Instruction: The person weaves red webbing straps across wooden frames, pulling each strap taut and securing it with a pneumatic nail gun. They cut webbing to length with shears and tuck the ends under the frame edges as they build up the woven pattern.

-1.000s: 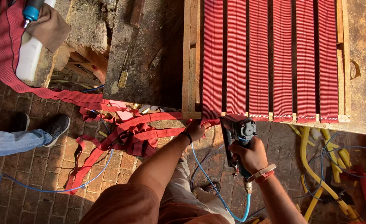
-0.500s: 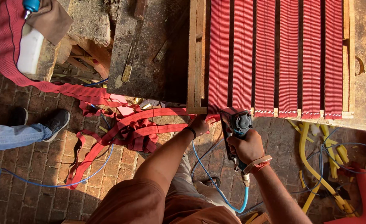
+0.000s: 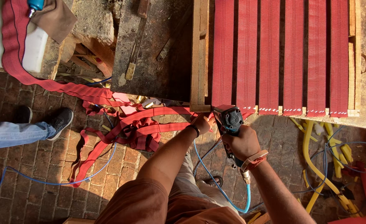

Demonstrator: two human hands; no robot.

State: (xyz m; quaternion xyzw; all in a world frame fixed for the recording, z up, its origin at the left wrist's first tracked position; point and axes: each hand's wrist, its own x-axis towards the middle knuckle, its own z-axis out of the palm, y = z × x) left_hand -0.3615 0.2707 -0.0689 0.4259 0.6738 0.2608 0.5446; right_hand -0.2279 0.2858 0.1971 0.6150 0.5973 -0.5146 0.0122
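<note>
The right hand (image 3: pixel 244 143) is closed around the grip of a dark air stapler (image 3: pixel 229 119), whose nose presses against the lower edge of a wooden frame (image 3: pixel 200 54), at the corner near the first strap. A blue hose (image 3: pixel 226 195) goes down from the bottom of the tool, between the person's knees. The left hand (image 3: pixel 202 123) is just beside the tool, its fingers closed on the end of a loose red strap (image 3: pixel 158 112) and holding it at the same corner of the frame. On the frame six red straps (image 3: pixel 270 54) lie side by side from top to bottom, with narrow dark gaps between them; their lower ends are fixed along the bottom rail, and the rail at the right of them has a short bare part. To the left of the hands, more red strap lies in a loose heap (image 3: pixel 125 128) on the brick floor (image 3: pixel 33 166), and one long band goes up over a white block (image 3: pixel 9 45). Another person's leg in jeans with one dark shoe (image 3: pixel 58 121) stands at the left, well apart from the hands. At the right, yellow hoses (image 3: pixel 311 166) and thin blue wires cover the floor below the frame, so the free floor is mostly at the lower left.
</note>
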